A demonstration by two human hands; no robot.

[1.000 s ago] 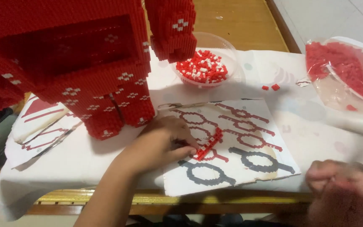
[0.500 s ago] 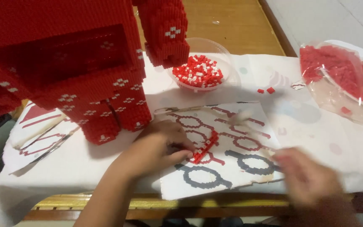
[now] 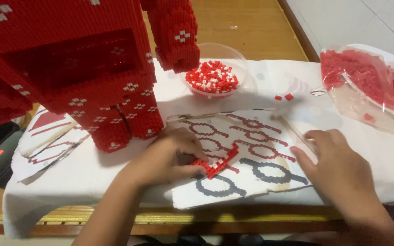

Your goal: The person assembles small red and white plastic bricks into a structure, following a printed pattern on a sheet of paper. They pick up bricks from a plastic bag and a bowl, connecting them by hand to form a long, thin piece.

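Nearest me, my left hand (image 3: 167, 157) sits at about 7 o'clock in the view, fingers curled and pinched shut on the small red brick assembly (image 3: 217, 164), a crooked strip of tiny blocks lying on the printed pattern sheet (image 3: 233, 155). The thumb and fingertips press its lower left end against the paper. My right hand (image 3: 338, 175) is at 4 o'clock, palm down, fingers loosely spread and half open over the sheet's right edge; a thin pale stick (image 3: 292, 130) runs from 1 o'clock of that hand toward its fingers, but I cannot tell whether it is gripped or only touched.

Half a second ago the right hand was lower and blurred near the table edge; now it has come up onto the sheet. A second ago it was balled into a fist at the bottom right corner. The left hand and the red strip have stayed put throughout.

Farther out, at 12 o'clock, a clear plastic bowl (image 3: 247, 82) holds red and white bricks, with two loose red bricks (image 3: 283, 97) just to its right. At 10 o'clock stands the large red brick model (image 3: 83, 77) with white flecks. At 2 o'clock lies a clear bag of red bricks (image 3: 365, 77) on the white tablecloth (image 3: 83, 173).
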